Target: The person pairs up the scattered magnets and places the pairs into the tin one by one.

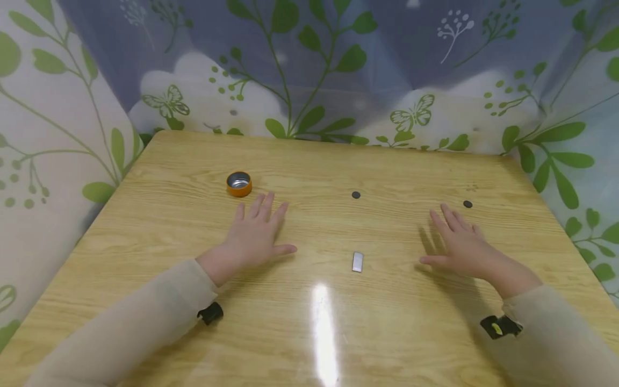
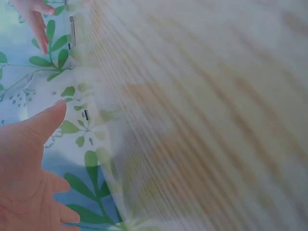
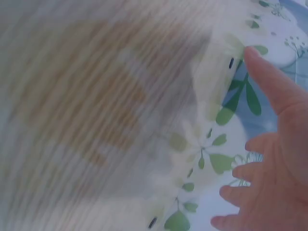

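Note:
My left hand (image 1: 251, 236) hovers palm down with its fingers spread and holds nothing. Just beyond its fingertips stands a small round orange cup (image 1: 239, 184) with a shiny metal inside. On the right, my right hand (image 1: 459, 244) is also stretched out above the table, holding nothing; its shadow falls beside it. A small dark disc (image 1: 467, 204) lies past its fingers. Between the hands are a silver rectangular piece (image 1: 358, 262) and, farther back, a second dark disc (image 1: 355, 194). The left wrist view shows the silver piece (image 2: 72, 32) edge-on.
The wooden table (image 1: 290, 322) has a bright light streak near its front. Leaf-patterned fabric (image 1: 314, 70) hangs behind the table and along both sides. A small black device (image 1: 210, 313) sits under the left cuff and another (image 1: 500, 326) under the right.

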Motion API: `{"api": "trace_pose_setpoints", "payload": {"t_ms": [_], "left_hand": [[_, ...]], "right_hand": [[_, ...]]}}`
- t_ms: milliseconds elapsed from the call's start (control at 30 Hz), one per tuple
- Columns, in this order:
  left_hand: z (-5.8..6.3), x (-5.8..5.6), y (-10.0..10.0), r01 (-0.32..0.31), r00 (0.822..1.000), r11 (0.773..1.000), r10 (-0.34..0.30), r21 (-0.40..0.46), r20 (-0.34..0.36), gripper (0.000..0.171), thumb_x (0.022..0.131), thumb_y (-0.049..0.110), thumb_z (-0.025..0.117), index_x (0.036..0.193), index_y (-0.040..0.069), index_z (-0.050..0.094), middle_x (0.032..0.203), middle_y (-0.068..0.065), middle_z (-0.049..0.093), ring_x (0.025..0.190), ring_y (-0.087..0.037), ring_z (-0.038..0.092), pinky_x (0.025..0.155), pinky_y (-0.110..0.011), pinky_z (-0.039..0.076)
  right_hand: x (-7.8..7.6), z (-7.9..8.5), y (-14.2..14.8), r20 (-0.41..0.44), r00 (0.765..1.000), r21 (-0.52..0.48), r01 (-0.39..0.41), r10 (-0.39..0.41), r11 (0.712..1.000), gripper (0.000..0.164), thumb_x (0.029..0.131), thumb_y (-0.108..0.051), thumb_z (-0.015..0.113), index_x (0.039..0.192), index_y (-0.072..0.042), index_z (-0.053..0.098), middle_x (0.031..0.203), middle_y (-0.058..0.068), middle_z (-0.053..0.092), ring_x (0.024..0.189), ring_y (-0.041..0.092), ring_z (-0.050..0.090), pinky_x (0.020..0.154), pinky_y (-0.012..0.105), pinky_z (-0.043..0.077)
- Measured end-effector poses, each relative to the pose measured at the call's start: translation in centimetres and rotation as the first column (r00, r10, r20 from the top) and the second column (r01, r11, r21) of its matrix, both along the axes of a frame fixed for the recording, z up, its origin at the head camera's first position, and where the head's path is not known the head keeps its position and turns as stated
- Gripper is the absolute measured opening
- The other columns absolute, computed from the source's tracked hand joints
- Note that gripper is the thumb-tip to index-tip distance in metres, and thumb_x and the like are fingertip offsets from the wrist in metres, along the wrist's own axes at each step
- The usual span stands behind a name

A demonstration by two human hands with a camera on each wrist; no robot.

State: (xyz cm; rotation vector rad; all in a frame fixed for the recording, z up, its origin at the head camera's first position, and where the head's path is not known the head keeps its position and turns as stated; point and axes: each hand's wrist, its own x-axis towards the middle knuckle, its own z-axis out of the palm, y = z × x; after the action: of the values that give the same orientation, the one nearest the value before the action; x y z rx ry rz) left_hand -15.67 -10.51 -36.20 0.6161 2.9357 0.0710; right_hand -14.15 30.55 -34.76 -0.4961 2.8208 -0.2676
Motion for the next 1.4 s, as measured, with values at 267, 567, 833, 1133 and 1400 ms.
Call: {"api": "trace_pose_setpoints", "payload": {"t_ms": [267, 567, 833, 1133, 1400], "left_hand": [[0.0, 0.0, 0.3, 0.039, 0.999, 0.998, -0.038, 0.055, -0.027, 0.085, 0.085, 0.066, 0.047, 0.15, 0.018, 0.021, 0.153, -0.019, 0.01, 0.139, -0.037, 0.011, 0.105, -0.061, 0.014], [0.2, 0.4, 1.7, 0.098, 0.995, 0.985, -0.1, 0.144, 0.008, 0.078, 0.085, 0.059, 0.055, 0.145, 0.014, 0.034, 0.147, -0.019, 0.031, 0.13, -0.035, 0.035, 0.102, -0.053, 0.031], [0.7, 1.1, 3.9, 0.149, 0.981, 0.966, -0.172, 0.213, 0.095, 0.067, 0.086, 0.048, 0.063, 0.139, 0.011, 0.044, 0.136, -0.011, 0.048, 0.119, -0.026, 0.05, 0.092, -0.04, 0.045], [0.6, 1.2, 6.6, 0.224, 0.961, 0.957, -0.249, 0.186, 0.119, 0.058, 0.087, 0.044, 0.062, 0.135, 0.014, 0.05, 0.132, -0.005, 0.053, 0.116, -0.02, 0.052, 0.086, -0.036, 0.049], [0.5, 0.5, 10.0, 0.259, 0.949, 0.958, -0.276, 0.12, 0.156, 0.054, 0.087, 0.043, 0.064, 0.134, 0.019, 0.053, 0.126, -0.002, 0.055, 0.108, -0.016, 0.056, 0.078, -0.031, 0.051]], "right_hand": [[0.9, 0.4, 3.5, 0.073, 0.997, -0.146, 0.03, -0.019, 0.989, 0.098, 0.084, -0.045, 0.065, 0.146, 0.007, 0.009, 0.147, 0.036, 0.001, 0.129, 0.057, 0.01, 0.095, 0.069, 0.02], [1.9, 0.0, 6.0, 0.089, 0.995, -0.127, 0.047, -0.036, 0.991, 0.085, 0.084, -0.037, 0.068, 0.138, 0.014, 0.027, 0.136, 0.041, 0.026, 0.119, 0.058, 0.028, 0.091, 0.066, 0.029], [2.3, -0.7, 7.9, 0.086, 0.995, -0.072, 0.063, -0.056, 0.995, 0.084, 0.081, -0.039, 0.07, 0.134, 0.016, 0.034, 0.126, 0.041, 0.036, 0.108, 0.056, 0.041, 0.081, 0.062, 0.039], [2.8, -1.5, 8.9, 0.08, 0.996, -0.089, 0.036, -0.028, 0.995, 0.081, 0.072, -0.028, 0.079, 0.128, 0.016, 0.042, 0.114, 0.035, 0.045, 0.095, 0.042, 0.053, 0.074, 0.052, 0.047], [2.6, -2.2, 9.6, 0.079, 0.995, -0.101, 0.064, -0.056, 0.993, 0.075, 0.071, -0.019, 0.08, 0.125, 0.018, 0.042, 0.109, 0.035, 0.043, 0.085, 0.036, 0.057, 0.066, 0.042, 0.05]]}}
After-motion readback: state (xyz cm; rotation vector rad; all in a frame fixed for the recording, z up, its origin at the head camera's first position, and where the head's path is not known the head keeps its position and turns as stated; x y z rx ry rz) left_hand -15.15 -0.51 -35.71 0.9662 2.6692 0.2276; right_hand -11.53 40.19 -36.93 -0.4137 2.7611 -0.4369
